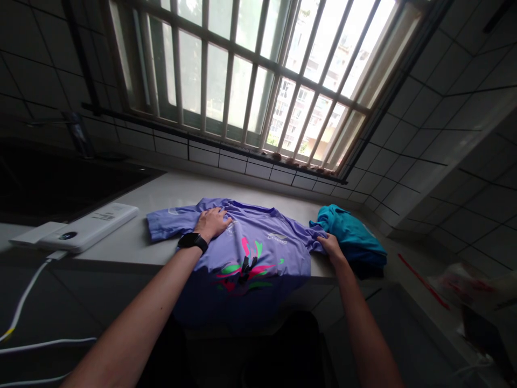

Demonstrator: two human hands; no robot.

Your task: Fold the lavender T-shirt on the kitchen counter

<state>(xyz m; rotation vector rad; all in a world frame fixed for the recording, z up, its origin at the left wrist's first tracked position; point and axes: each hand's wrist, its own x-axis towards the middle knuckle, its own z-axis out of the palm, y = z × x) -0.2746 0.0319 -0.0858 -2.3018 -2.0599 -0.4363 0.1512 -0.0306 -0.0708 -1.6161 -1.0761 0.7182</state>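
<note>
A purple T-shirt (258, 250) with a bright pink and green print lies spread on the white counter, its lower part hanging over the front edge. My left hand (214, 222) rests flat on the upper left of its chest, fingers spread. At the other side, my right hand (329, 245) pinches the shirt's right sleeve near the cuff. The left sleeve stretches out flat on the counter. Just beyond my right hand sits a folded pile of teal and dark blue clothes (349, 234), close to the sleeve.
A white power bank (97, 223) with a cable stands at the left of the counter (177, 186), beside a dark sink (60, 183) with a faucet (78, 134). Behind is a barred window (250, 81). Plastic-wrapped items (464, 283) lie at the right.
</note>
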